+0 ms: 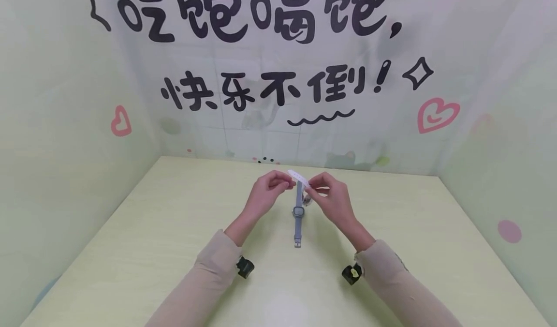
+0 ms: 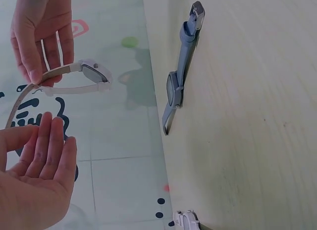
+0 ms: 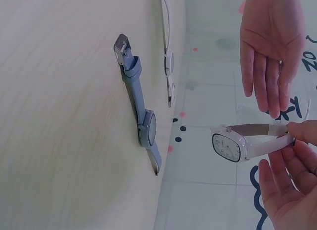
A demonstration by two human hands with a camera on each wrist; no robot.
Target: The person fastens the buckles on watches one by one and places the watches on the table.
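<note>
The right hand [image 1: 332,199] pinches the strap of a white watch [image 3: 233,145], held in the air above the far middle of the table [image 1: 152,230]. The left hand [image 1: 270,189] is beside it, fingers relaxed and nearly straight, barely touching the strap end. A blue watch [image 1: 298,215] lies flat just below, a third, white one [image 3: 169,66] farther off. The strap seems to be mid-handling; next the left hand would need a firm pinch on the loose end.

Bright, even light, soft shadows; head view bends at edges.
</note>
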